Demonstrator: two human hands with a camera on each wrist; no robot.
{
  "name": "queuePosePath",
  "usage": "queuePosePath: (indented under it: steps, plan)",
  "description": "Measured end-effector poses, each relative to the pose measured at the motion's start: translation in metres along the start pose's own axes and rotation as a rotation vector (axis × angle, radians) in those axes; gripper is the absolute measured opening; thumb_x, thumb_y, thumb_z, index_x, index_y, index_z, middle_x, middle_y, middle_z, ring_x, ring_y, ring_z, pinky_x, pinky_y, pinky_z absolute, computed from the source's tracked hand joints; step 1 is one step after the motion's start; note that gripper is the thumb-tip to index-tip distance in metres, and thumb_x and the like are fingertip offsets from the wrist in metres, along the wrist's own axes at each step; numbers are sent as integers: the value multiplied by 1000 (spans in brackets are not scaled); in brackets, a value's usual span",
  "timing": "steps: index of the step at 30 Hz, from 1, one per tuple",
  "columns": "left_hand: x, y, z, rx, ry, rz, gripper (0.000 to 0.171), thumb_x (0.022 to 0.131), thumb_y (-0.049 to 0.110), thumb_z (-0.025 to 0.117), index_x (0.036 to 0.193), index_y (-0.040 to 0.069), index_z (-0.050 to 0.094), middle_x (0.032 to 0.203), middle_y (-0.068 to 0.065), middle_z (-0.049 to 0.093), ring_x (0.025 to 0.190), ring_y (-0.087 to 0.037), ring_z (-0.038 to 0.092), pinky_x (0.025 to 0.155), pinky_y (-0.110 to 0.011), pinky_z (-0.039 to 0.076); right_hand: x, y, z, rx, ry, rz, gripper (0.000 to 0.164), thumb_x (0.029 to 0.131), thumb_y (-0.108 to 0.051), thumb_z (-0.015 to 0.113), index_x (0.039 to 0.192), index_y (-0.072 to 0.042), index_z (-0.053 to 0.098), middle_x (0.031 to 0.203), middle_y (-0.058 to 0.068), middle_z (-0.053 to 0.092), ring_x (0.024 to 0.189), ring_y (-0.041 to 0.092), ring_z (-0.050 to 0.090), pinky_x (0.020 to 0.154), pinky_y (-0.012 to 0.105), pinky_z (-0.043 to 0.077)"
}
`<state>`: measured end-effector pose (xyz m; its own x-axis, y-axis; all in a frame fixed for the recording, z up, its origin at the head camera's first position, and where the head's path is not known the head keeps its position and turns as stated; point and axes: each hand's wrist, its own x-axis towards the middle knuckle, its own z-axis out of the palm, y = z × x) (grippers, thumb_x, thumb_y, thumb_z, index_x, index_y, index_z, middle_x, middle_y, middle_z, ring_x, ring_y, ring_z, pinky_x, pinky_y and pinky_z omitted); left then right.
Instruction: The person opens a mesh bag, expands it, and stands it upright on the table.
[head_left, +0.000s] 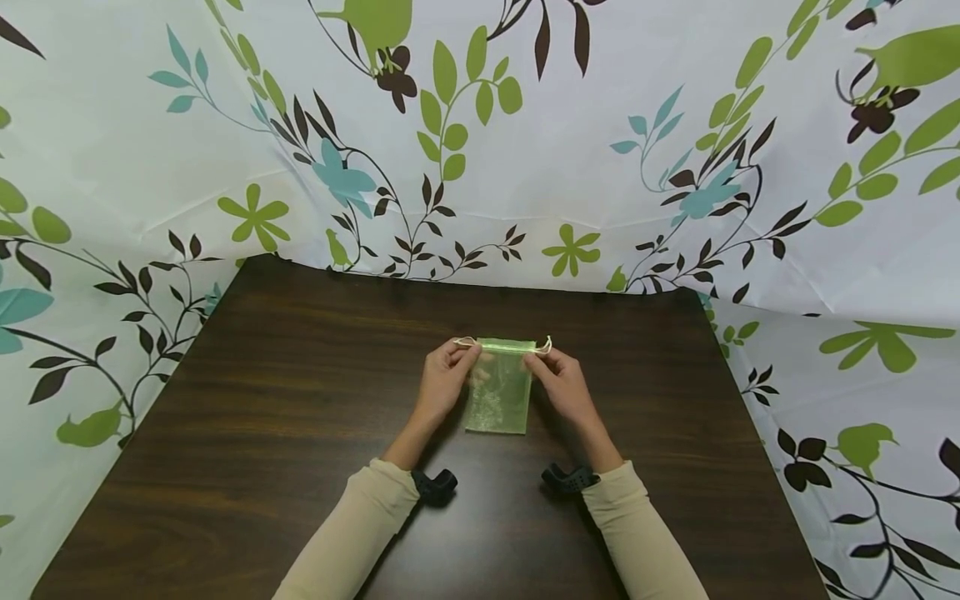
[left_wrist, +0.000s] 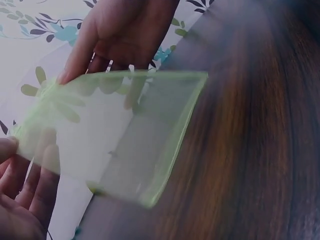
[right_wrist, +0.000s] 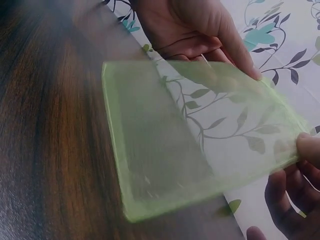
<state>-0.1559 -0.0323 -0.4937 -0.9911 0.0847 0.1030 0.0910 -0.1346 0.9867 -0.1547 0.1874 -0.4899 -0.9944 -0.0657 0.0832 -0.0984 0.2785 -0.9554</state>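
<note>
A sheer green drawstring pouch (head_left: 498, 396) is stretched flat between both hands over the table. My left hand (head_left: 447, 375) pinches its upper left edge between thumb and fingers, and my right hand (head_left: 561, 379) pinches the upper right edge the same way. Pale cord loops (head_left: 544, 346) stick out at both top corners by the fingers. Through the thin fabric of the pouch (left_wrist: 145, 135), the left wrist view shows fingertips behind it and the table edge beyond. In the right wrist view the pouch (right_wrist: 160, 150) looks flat, with nothing visible inside.
The dark wood-grain table (head_left: 300, 400) spreads out on all sides of the hands. A white cloth with leaf and bird prints (head_left: 525, 183) hangs behind the table and along its sides. Each wrist wears a black band (head_left: 435, 487).
</note>
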Motion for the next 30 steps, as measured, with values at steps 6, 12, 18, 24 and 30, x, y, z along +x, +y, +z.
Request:
queuePosePath:
  steps: [6, 12, 18, 24, 30]
  plan:
    - [0, -1, -3, 31, -28, -46, 29, 105, 26, 65, 115, -1, 69, 109, -23, 78, 69, -10, 75, 67, -28, 62, -8, -29, -3, -8, -19, 18, 24, 106, -13, 61, 110, 8, 72, 99, 31, 72, 85, 27, 65, 80, 37, 56]
    - [-2, -5, -7, 104, -82, -95, 30, 105, 28, 64, 118, 2, 72, 111, -17, 79, 77, -13, 75, 73, -33, 63, -9, -31, -4, -10, -4, 20, 26, 107, -15, 60, 104, 7, 73, 94, 26, 71, 86, 37, 61, 81, 46, 53]
    - [-6, -8, -8, 143, -140, -119, 28, 105, 26, 64, 114, 2, 74, 105, -15, 80, 73, -11, 73, 68, -32, 60, 1, -4, -3, 10, 22, 47, 29, 108, -19, 59, 108, 7, 72, 93, 15, 73, 92, 44, 59, 82, 42, 52]
    - [-6, -6, -6, 55, -104, -98, 26, 104, 22, 65, 110, -2, 74, 100, -16, 81, 68, -9, 73, 64, -25, 59, -1, 1, -3, -6, -25, 31, 32, 108, -27, 58, 105, 2, 72, 92, 10, 71, 90, 34, 61, 83, 42, 52]
    - [-5, -5, -6, 62, -76, -91, 25, 104, 21, 66, 109, -2, 75, 98, -16, 81, 68, -8, 74, 63, -24, 58, -4, 2, -4, -59, -113, -10, 31, 108, -27, 58, 100, -2, 73, 90, 15, 71, 82, 24, 63, 81, 40, 52]
